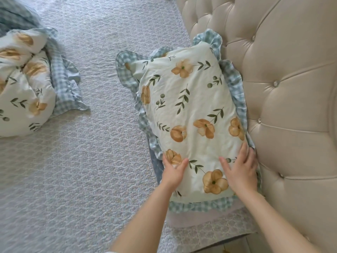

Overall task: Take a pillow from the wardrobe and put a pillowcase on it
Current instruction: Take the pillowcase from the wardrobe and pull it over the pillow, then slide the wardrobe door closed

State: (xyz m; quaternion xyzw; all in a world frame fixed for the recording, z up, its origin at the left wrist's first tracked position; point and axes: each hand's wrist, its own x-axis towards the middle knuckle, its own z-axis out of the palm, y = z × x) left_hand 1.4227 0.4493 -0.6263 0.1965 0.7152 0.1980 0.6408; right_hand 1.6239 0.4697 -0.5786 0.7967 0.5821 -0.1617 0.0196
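Both bare forearms reach in from the bottom edge. Left hand (174, 171) lies flat on the near left corner of the cream floral pillow in its pillowcase (191, 114), fingers spread, palm down, not closed on any cloth. Right hand (240, 169) is also flat and open on the near right part of the pillow, fingers splayed toward the far end, outer edge next to the ruffle.

Pillow state: cased, orange flowers and green sprigs on cream, blue-and-white gingham ruffle (125, 68) all round the edge. It lies lengthwise on the grey quilted bedspread (87, 161), long right side pressed up against the beige tufted padded headboard (284, 88). Fabric shows light creases; the near end sits slightly raised over a pale pink strip of cloth (200, 219) under it, which I can't identify.

Second bundle of the same floral cloth with gingham trim (27, 84) is crumpled at far left on the bedspread, well apart from the pillow. Blue-grey checked fabric (16, 13) shows in the top left corner, touching that bundle.
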